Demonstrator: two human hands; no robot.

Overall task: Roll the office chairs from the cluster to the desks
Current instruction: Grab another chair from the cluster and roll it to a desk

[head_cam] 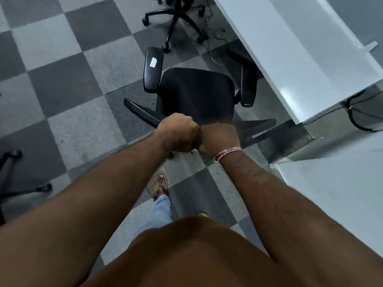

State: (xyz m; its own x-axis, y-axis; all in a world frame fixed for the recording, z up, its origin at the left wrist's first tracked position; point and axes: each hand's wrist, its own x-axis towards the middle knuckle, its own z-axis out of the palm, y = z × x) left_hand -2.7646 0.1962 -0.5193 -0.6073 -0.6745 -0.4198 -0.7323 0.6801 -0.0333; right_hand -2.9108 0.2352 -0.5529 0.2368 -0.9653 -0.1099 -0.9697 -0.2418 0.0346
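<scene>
**Nearly docked: chair being pushed toward the desk edge**

Both hands are clenching the top of the backrest of the black office chair (195,92), side by side with knuckles touching: left hand (179,134) on the left, right hand (219,138) on the right, a bracelet (228,154) sitting at the right wrist. The backrest itself is mostly hiding under the fists, so the exact grip surface cannot be read; only a dark bar is showing out to either side.

The chair is standing on the checkered carpet (62,65), its seat facing the white desk (300,59). The right armrest (248,83) is lying just beside, or slightly under, the desk edge; the left armrest (153,69) is angling outward, well clear. A second chair's base (178,19) is standing farther ahead by the same desk, and another chair's base (16,183) is showing at the left edge.

Judged step: final push-in, task for this chair close to done.

Risks from here:
- Right armrest is looking likely to knock the desk edge if the push is continuing straight.
- Loose cables (213,42) are trailing on the floor under the desk; castors could be snagging them.
- One sandalled foot (160,186) is stepping close behind the base; a leg could be clipping it.
</scene>
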